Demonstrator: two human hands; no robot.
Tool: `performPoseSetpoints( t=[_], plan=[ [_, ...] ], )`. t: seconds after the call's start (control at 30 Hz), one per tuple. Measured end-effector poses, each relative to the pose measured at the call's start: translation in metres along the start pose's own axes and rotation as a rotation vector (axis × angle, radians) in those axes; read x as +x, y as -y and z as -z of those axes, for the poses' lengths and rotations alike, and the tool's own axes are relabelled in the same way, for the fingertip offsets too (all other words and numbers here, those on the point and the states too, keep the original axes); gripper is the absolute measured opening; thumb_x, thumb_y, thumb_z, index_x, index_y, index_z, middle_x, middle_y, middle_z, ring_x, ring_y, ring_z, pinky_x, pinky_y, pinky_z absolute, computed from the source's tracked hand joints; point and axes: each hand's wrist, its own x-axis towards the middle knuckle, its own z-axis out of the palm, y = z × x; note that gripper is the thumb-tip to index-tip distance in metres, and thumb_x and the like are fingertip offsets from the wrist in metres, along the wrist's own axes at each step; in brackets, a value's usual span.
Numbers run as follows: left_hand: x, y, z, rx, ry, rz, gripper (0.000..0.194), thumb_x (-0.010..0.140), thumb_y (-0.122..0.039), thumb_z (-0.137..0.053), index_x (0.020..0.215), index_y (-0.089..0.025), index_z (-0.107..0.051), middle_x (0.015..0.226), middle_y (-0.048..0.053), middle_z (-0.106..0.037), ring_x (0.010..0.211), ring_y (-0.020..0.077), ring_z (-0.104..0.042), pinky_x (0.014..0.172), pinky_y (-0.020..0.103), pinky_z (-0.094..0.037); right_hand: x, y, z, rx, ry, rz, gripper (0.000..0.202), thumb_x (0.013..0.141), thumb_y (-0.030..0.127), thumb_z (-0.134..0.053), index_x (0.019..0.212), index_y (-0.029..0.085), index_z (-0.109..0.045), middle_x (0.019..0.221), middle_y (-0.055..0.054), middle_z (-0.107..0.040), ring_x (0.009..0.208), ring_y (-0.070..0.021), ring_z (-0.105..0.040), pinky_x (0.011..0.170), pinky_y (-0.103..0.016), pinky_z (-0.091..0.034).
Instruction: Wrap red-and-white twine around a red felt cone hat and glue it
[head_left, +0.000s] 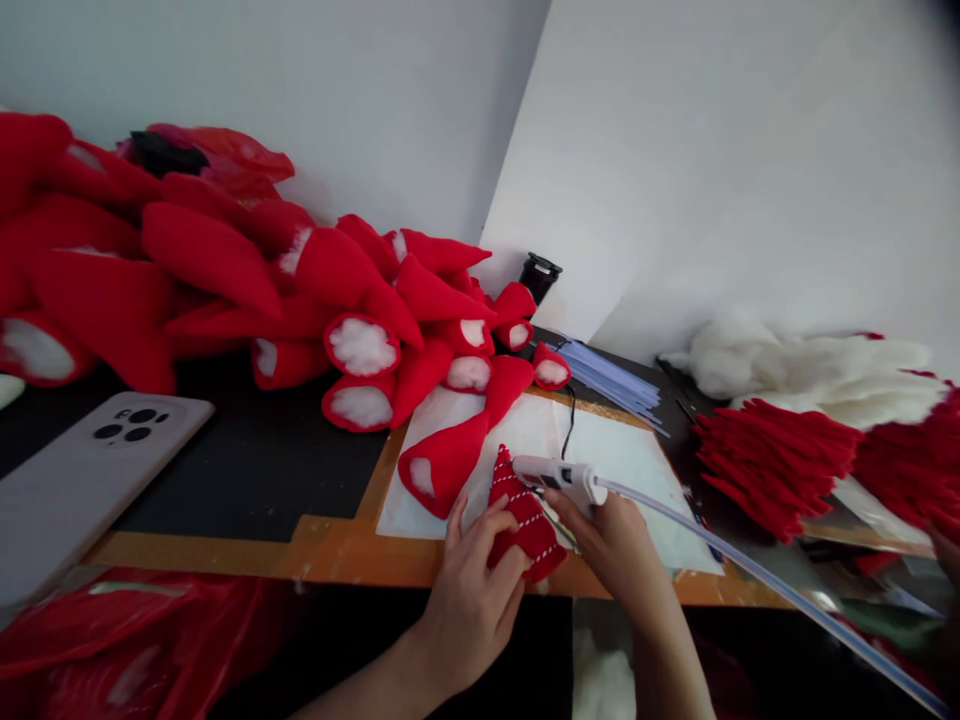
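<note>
My right hand [619, 535] is closed round the handle of a white glue gun [574, 480]. A long, pale glue stick [690, 522] runs out of its back to the lower right. The nozzle points left, close to the tip of a small red fabric cone [529, 525] wound with a red-and-white twisted cord. My left hand [476, 580] grips this cone from the left, fingers bent over its lower part. Just behind lies a stuffed red cone [450, 455], white filling showing at its open end. Whether the nozzle touches the cone I cannot tell.
Many stuffed red cones [217, 255] are heaped at the left and back. A phone [112, 470] lies at the left. Glue sticks [611, 378], a black container [540, 275], white stuffing [795, 365] and stacked red fabric [776, 460] stand behind and right. Another person's hand [945, 550] shows at the right edge.
</note>
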Motion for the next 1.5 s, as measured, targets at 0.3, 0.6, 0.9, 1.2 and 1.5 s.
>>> performPoseSetpoints(
  t=[0.3, 0.6, 0.9, 1.2, 1.5],
  plan=[
    [0.000, 0.001, -0.001, 0.008, -0.023, 0.010, 0.030, 0.087, -0.005, -0.054, 0.115, -0.017, -0.052, 0.115, 0.013, -0.063, 0.123, 0.0263, -0.057, 0.115, 0.061, -0.033, 0.017, -0.101, 0.036, 0.555, -0.109, -0.360, 0.048, 0.083, 0.066, -0.058, 0.080, 0.019, -0.067, 0.068, -0.008, -0.072, 0.058, -0.0220, -0.069, 0.054, -0.032, -0.055],
    [-0.007, 0.006, 0.001, 0.046, -0.119, -0.011, 0.044, 0.087, -0.008, -0.060, 0.130, -0.011, -0.047, 0.127, 0.018, -0.057, 0.127, 0.0277, -0.054, 0.110, 0.052, -0.045, 0.006, -0.146, 0.028, 0.178, -0.360, -0.382, 0.047, 0.077, 0.063, -0.062, 0.062, 0.019, -0.065, 0.055, -0.010, -0.062, 0.059, -0.0287, -0.063, 0.057, -0.040, -0.049],
    [-0.020, 0.008, 0.015, 0.136, -0.151, 0.083, 0.030, 0.088, -0.018, -0.063, 0.117, -0.017, -0.053, 0.101, 0.009, -0.065, 0.097, 0.0253, -0.062, 0.101, 0.054, -0.046, -0.039, -0.072, -0.050, -0.086, -0.244, 0.189, 0.028, 0.095, 0.038, -0.054, 0.115, 0.022, -0.067, 0.110, -0.012, -0.067, 0.101, -0.0271, -0.063, 0.092, -0.040, -0.049],
    [-0.031, 0.005, 0.020, 0.131, -0.196, 0.127, 0.015, 0.090, -0.011, -0.060, 0.103, -0.018, -0.058, 0.089, 0.004, -0.065, 0.086, 0.0204, -0.061, 0.085, 0.040, -0.050, -0.065, -0.064, -0.049, 0.060, -0.389, 0.061, 0.032, 0.105, 0.030, -0.030, 0.104, 0.016, -0.059, 0.087, -0.009, -0.067, 0.076, -0.0209, -0.066, 0.070, -0.029, -0.052],
    [-0.035, 0.001, 0.038, 0.058, -0.252, 0.091, 0.018, 0.088, -0.004, -0.062, 0.097, -0.019, -0.062, 0.091, 0.003, -0.066, 0.091, 0.0180, -0.062, 0.086, 0.036, -0.050, -0.103, 0.006, -0.050, 0.693, 0.177, -0.012, 0.036, 0.099, 0.047, -0.050, 0.089, 0.019, -0.070, 0.086, -0.004, -0.072, 0.082, -0.0190, -0.064, 0.076, -0.025, -0.047]
  ],
)
